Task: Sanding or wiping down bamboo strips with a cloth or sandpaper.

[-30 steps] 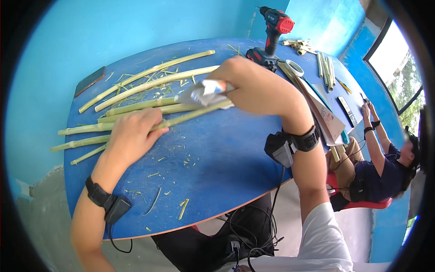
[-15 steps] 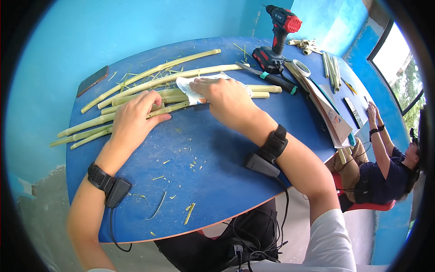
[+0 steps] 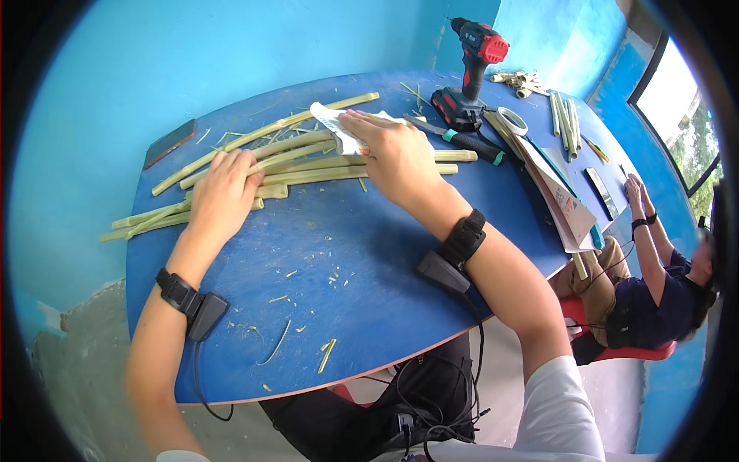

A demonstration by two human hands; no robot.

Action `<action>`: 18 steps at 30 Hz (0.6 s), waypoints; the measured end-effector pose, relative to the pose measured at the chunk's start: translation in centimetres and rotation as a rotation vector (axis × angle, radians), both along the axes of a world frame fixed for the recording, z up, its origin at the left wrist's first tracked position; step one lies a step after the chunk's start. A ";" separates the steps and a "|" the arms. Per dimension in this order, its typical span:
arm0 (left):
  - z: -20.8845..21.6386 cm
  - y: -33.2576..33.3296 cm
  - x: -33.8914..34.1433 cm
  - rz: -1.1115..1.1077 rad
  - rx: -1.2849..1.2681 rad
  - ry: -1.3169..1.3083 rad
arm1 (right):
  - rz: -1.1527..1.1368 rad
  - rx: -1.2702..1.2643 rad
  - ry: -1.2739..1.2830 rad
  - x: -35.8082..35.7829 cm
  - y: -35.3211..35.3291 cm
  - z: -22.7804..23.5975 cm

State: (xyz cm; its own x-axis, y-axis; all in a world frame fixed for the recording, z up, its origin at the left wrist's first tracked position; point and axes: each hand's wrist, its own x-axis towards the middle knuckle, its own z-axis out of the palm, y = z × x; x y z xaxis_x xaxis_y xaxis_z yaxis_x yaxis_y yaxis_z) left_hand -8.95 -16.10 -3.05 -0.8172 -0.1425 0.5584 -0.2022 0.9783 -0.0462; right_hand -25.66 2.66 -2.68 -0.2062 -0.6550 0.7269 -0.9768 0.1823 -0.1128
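Observation:
My left hand (image 3: 223, 191) is closed on a pale green bamboo stick (image 3: 296, 156) above the other sticks at the table's left. My right hand (image 3: 402, 158) presses a folded white sheet (image 3: 331, 117), with some print on it, over the stick's right part. Fingers and sheet hide that part of the stick, and the sheet's underside does not show. Several more bamboo sticks (image 3: 331, 175) lie beneath and beside my hands. Beyond them, a long thin stick (image 3: 265, 132) slants up to the right.
On the blue table (image 3: 308, 254) lie bamboo shavings. A cordless drill (image 3: 469, 77) stands at the back, with a dark-handled knife (image 3: 469, 145) before it. To the right are a tape roll (image 3: 511, 120), cardboard (image 3: 566, 206), a phone (image 3: 600, 191) and a seated person (image 3: 654, 304). A dark flat block (image 3: 170, 143) lies far left.
Both hands have moved slightly away from me. The stick in my left hand lies farther back, and the white sheet is more folded up. Sticks under my hands have shifted, and the view has moved a little.

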 end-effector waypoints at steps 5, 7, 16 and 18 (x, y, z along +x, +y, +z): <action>0.0 1.4 1.4 0.005 -0.041 -0.080 | -0.049 -0.054 -0.093 -0.8 -0.4 1.7; 0.7 2.1 1.8 -0.026 -0.012 -0.096 | -0.094 0.005 -0.174 -0.5 -0.6 3.4; 0.5 3.6 2.5 -0.080 0.150 -0.157 | -0.194 0.278 -0.229 -5.3 -4.1 1.2; 0.5 3.8 3.2 -0.087 0.125 -0.138 | -0.182 0.238 -0.212 -5.7 -4.3 -1.0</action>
State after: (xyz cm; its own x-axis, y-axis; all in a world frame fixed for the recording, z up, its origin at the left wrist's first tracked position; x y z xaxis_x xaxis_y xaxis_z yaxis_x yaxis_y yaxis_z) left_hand -5.79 -12.33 -2.55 -0.8971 -0.1296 0.4223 -0.1171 0.9916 0.0555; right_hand -31.33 -1.60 -3.68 -0.4645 -0.7395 0.4872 -0.8854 0.3964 -0.2425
